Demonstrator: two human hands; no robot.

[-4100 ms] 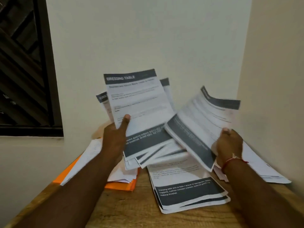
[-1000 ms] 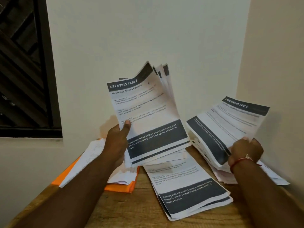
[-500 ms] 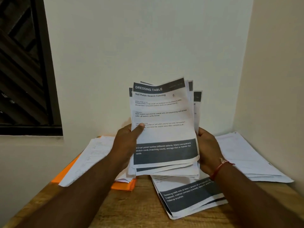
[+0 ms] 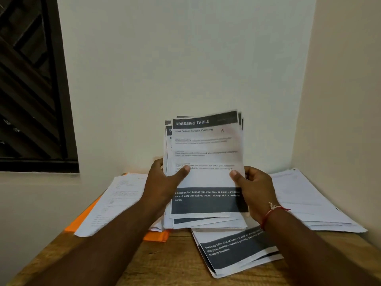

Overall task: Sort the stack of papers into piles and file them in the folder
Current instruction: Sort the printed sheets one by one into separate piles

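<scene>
Holding paper stack [image 4: 206, 145] upright | left hand [image 4: 162, 186], right hand [image 4: 255, 190]: thumbs on front

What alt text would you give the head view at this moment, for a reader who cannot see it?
A left hand and a right hand grip a stack of papers headed DRESSING TABLE, upright over a wooden table. Below lie a left pile on an orange folder, a middle pile and a right pile.
</scene>
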